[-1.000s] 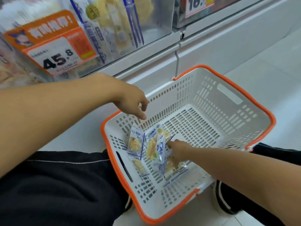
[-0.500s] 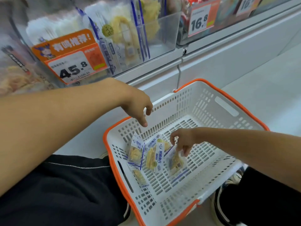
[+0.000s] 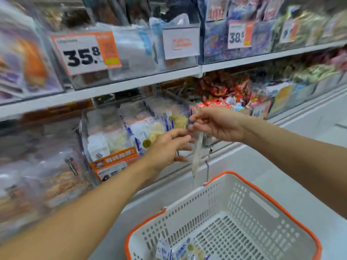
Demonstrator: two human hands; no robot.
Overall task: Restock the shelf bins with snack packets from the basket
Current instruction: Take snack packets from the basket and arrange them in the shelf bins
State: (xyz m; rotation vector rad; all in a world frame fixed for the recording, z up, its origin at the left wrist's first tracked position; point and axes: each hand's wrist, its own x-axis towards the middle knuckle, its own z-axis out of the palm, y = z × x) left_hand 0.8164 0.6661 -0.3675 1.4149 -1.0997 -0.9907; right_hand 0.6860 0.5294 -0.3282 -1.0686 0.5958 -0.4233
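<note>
Packets (image 3: 180, 250) lie in basket (image 3: 221, 186) below bin (image 3: 131, 124) and price tag (image 3: 112, 166).

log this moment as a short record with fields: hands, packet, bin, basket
right hand: right hand pinches a snack packet by its top edge, the packet hanging edge-on
left hand: left hand reaches toward the packet, fingers spread, holding nothing
bin: clear bin on the lower shelf, with similar packets inside
basket: white basket with orange rim, below the hands
left in basket: a few packets at the near end
</note>
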